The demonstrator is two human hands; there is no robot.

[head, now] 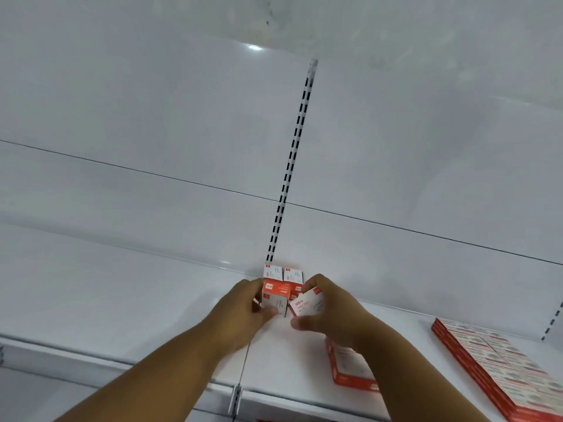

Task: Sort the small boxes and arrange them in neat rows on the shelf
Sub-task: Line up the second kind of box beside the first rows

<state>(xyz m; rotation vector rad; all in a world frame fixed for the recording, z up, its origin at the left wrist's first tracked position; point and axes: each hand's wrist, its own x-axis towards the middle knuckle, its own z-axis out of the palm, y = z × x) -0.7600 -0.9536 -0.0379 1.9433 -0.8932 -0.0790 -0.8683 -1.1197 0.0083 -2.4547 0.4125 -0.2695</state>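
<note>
Small red-and-white boxes [283,274] stand in a short stack against the back panel of the white shelf [122,300]. My left hand [243,306] grips the front box of the stack [275,300] from its left side. My right hand [326,312] holds another small box [307,304], tilted, just right of the stack. Both forearms reach in from the bottom of the view.
A larger red-and-white box [350,370] lies on the shelf under my right wrist. A flat block of several red-edged boxes [502,367] lies at the right end. A slotted upright [292,159] runs up the back panel. The shelf's front edge [152,367] crosses below.
</note>
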